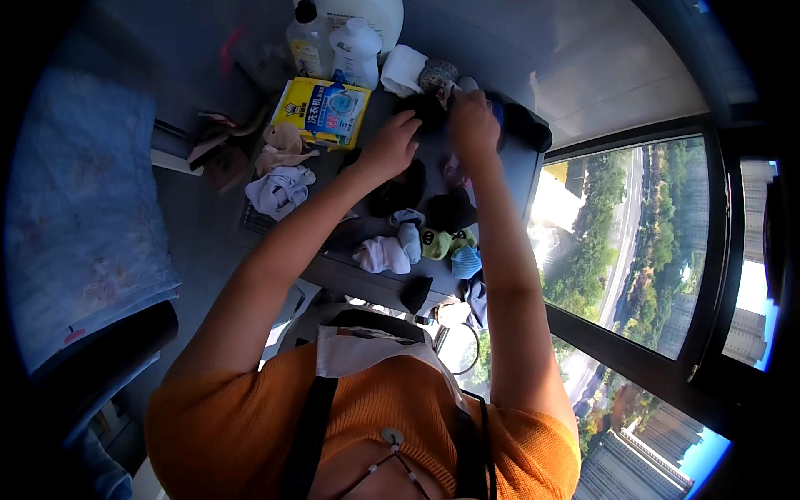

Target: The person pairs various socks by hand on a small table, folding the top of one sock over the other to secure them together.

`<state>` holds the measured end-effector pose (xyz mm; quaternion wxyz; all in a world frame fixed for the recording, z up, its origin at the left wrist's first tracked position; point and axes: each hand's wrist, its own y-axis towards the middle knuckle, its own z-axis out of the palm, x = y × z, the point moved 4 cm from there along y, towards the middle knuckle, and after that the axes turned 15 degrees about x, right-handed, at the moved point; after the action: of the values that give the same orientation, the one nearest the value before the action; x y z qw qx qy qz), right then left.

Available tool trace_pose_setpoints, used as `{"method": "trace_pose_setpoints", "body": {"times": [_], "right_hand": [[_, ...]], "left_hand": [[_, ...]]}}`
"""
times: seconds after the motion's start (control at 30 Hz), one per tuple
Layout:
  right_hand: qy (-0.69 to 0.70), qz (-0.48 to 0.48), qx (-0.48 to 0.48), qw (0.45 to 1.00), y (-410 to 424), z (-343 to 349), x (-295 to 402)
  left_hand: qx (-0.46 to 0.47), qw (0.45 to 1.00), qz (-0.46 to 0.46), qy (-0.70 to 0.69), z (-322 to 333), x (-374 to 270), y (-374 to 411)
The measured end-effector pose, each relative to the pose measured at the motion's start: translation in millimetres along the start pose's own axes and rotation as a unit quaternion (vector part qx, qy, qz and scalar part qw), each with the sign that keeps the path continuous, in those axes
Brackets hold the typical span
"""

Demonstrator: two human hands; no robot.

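Note:
My left hand [390, 145] reaches over the dark tabletop, fingers bent and apart, its fingertips close to a black cloth item [426, 111]. At the back edge, my right hand [476, 125] bends down over the small clothes; its fingers are partly hidden, and I cannot tell whether they pinch anything. Balled socks lie nearer to me: a white pair [382, 255], a green pair with dark faces [435, 244] and a light blue ribbed one [466, 261]. Black cloth bundles [451, 212] lie between the arms. Beside my left forearm sit a crumpled pale garment [281, 190] and a beige one [284, 147].
A yellow and blue washing-machine cleaner box [322, 112] lies at the back left, before a white bottle [356, 53] and a dark-capped bottle [307, 47]. A white roll [404, 70] stands beside them. Windows [625, 244] border the right; a blue cloth [87, 206] hangs left.

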<state>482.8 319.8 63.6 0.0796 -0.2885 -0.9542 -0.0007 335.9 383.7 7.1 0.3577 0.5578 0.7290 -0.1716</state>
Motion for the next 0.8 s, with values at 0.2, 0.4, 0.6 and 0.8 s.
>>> {"method": "trace_pose_setpoints", "body": {"times": [0.2, 0.4, 0.6, 0.8], "right_hand": [[0.128, -0.051, -0.049, 0.989, -51, -10, 8], [0.087, -0.111, 0.076, 0.987, -109, 25, 34], [0.376, -0.104, 0.084, 0.917, -112, 46, 11], [0.634, 0.023, 0.090, 0.767, -128, 29, -7]], "left_hand": [[-0.066, 0.993, -0.028, -0.093, -45, -6, -34], [-0.080, 0.988, -0.055, -0.119, -62, 7, -76], [0.008, 0.991, -0.040, 0.128, -56, -9, -88], [0.078, 0.968, -0.034, 0.236, -34, 1, -81]]}}
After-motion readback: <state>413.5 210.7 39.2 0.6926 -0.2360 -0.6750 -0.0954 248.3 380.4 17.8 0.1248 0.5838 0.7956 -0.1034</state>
